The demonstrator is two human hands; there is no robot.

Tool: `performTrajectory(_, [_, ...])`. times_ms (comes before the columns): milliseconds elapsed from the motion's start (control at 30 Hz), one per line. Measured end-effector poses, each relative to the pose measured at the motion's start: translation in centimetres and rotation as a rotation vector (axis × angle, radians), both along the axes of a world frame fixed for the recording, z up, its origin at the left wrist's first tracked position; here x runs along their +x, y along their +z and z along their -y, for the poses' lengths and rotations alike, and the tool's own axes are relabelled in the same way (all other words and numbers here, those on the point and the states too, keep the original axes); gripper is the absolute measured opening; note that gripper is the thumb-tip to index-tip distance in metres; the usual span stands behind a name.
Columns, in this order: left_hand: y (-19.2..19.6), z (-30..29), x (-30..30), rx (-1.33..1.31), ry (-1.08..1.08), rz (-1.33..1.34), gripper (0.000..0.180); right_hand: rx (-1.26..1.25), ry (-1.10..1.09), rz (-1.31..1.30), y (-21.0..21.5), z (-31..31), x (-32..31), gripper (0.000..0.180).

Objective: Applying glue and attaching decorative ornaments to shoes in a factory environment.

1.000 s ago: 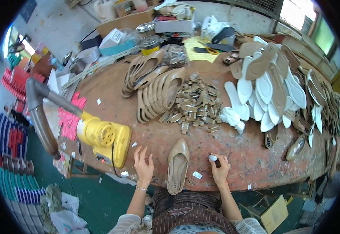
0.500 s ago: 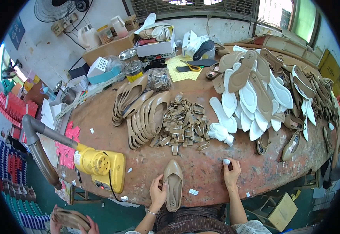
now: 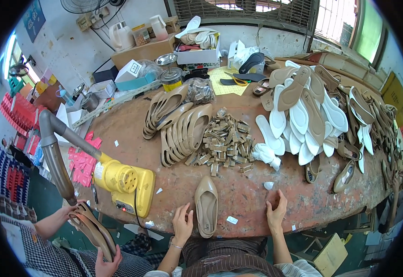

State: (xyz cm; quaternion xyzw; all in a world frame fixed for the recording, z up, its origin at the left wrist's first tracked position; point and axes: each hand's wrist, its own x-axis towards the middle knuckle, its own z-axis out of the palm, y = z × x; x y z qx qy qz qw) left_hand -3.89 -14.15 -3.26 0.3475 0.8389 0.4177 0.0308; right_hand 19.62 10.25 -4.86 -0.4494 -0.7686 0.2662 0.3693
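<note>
A tan pointed flat shoe (image 3: pixel 206 210) lies on the worktable (image 3: pixel 164 203) in front of me, toe pointing away and insole showing. My left hand (image 3: pixel 182 222) rests just left of it, fingers apart and holding nothing; a narrow gap shows between hand and shoe. Over at the right, my right hand (image 3: pixel 276 213) lies near the table edge, open and bare, thumb and fingers spread. A small white lump (image 3: pixel 269 185) sits on the table just beyond its fingertips. Between the shoe and my right hand is a small white label (image 3: pixel 232 220).
A yellow blower (image 3: pixel 127 184) with a bent grey pipe stands left. Below the pipe a co-worker's hands (image 3: pixel 106 264) hold tan shoes (image 3: pixel 93 231). Farther back are tan shoes in a row (image 3: pixel 183 134), brown bow pieces (image 3: pixel 227 143) and a heap of insoles (image 3: pixel 298 115).
My left hand has let go of the shoe. My right hand has released the white lump and drawn back toward me. The co-worker has brought the shoes up beneath the pipe.
</note>
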Motion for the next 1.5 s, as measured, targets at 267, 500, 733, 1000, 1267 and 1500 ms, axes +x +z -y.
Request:
performTrajectory(267, [-1.9, 0.6, 0.5, 0.089, 0.025, -0.095, 0.023, 0.159, -0.084, 0.263, -0.9, 5.4, 3.4, 0.039])
performTrajectory(500, [-2.2, 0.4, 0.5, 0.17, 0.055, -0.07, 0.02, 0.277, -0.143, 0.27, -0.8, 5.2, 2.6, 0.026])
performTrajectory(733, [-1.7, 0.0, 1.2, 0.098, 0.079, -0.149, 0.021, 0.322, -0.158, 0.238, -1.1, 5.3, 3.0, 0.022])
performTrajectory(1000, [-1.2, 0.4, 1.4, -0.022, -0.004, -0.229, 0.026, 0.334, -0.169, 0.175, -1.5, 5.5, 3.3, 0.02])
performTrajectory(1267, [-1.2, 0.5, 0.3, -0.041, -0.077, -0.189, 0.028, 0.385, -0.245, 0.049, -1.6, 6.2, 2.7, 0.02])
performTrajectory(1500, [-3.1, 0.2, -0.1, -0.088, -0.188, -0.263, 0.027, 0.394, -0.355, 0.083, -1.9, 5.7, 3.7, 0.028])
